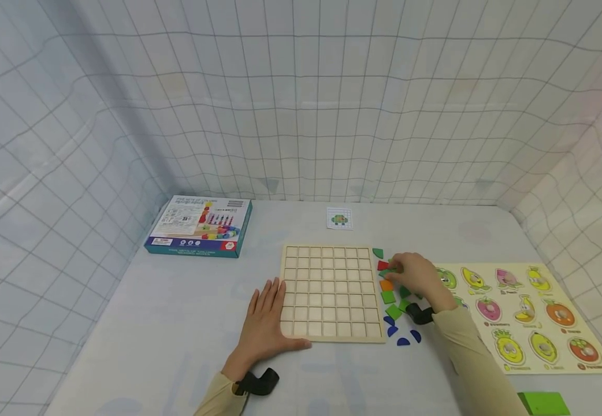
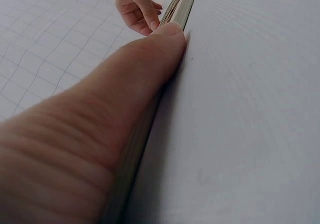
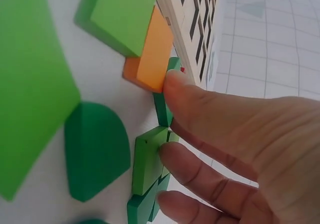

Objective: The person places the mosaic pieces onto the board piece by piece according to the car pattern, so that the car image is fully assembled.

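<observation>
My left hand (image 1: 266, 323) lies on the left front corner of a wooden grid board (image 1: 327, 292), its fingers spread along the left edge. In the left wrist view the left thumb (image 2: 150, 54) rests along the board's front edge. Beyond the board's right edge, my right hand (image 1: 417, 277) bends over loose coloured pieces. Its thumb and forefinger pinch a dark green piece (image 3: 162, 106), partly hidden by the thumb. Beside that thumb is an orange block (image 3: 152, 56). Light green blocks (image 3: 150, 156) lie under the other fingers, and a red piece (image 1: 382, 265) is close to the fingertips.
A small picture card (image 1: 339, 219) lies behind the board. At the back left is a toy box (image 1: 199, 225). A fruit puzzle board (image 1: 524, 315) covers the right side, with a green block (image 1: 544, 403) in front. Several blue half-round pieces (image 1: 402, 341) lie near the board's front right corner.
</observation>
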The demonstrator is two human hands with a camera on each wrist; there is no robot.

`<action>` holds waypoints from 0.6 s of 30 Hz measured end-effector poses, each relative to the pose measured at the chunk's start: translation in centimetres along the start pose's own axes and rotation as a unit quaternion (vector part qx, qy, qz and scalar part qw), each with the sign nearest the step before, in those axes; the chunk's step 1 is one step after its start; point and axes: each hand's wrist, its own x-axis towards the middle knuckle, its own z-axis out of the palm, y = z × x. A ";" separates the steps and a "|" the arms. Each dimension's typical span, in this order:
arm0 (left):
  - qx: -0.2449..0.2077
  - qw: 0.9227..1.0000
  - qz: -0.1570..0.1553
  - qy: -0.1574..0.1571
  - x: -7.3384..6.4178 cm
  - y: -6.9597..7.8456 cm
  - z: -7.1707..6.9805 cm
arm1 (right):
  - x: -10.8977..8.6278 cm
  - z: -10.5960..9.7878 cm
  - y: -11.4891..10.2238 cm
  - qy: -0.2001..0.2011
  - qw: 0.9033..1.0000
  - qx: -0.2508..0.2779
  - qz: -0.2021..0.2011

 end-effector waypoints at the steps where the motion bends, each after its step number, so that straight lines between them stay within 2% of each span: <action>1: 0.001 1.000 0.002 0.002 0.0 0.0 0.0 | 0.1 0.0 0.0 -0.001 1.000 -0.001 0.001; 8: -0.003 1.000 0.006 0.005 0.0 -0.1 0.1 | 0.2 0.1 0.1 -0.010 1.000 0.013 0.025; 18: -0.005 1.000 0.000 -0.003 0.0 -0.1 0.2 | 0.3 0.2 0.0 -0.016 0.999 0.023 0.036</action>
